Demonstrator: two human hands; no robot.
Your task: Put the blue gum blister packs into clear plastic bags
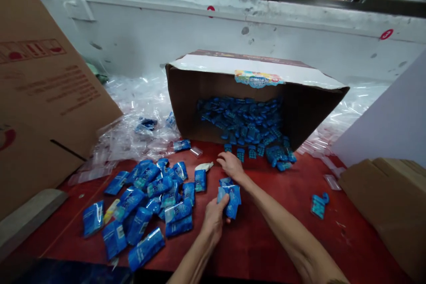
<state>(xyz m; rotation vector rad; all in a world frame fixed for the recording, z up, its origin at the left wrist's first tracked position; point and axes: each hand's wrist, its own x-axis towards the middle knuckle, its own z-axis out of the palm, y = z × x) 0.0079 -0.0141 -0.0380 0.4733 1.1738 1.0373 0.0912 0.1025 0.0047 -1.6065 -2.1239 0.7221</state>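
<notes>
Red surface, pretty messy. Far middle there's a cardboard box tipped on its side, with small blue pieces spilling out. Near left is a heap of blue packets, with clear bags behind it. One stray packet sits right.

Print on the blue packets is too small to read. The fingers of the left hand lie hidden behind the bundle it grips — whether the right hand holds anything is unclear. The cardboard sheet runs off the left edge.
</notes>
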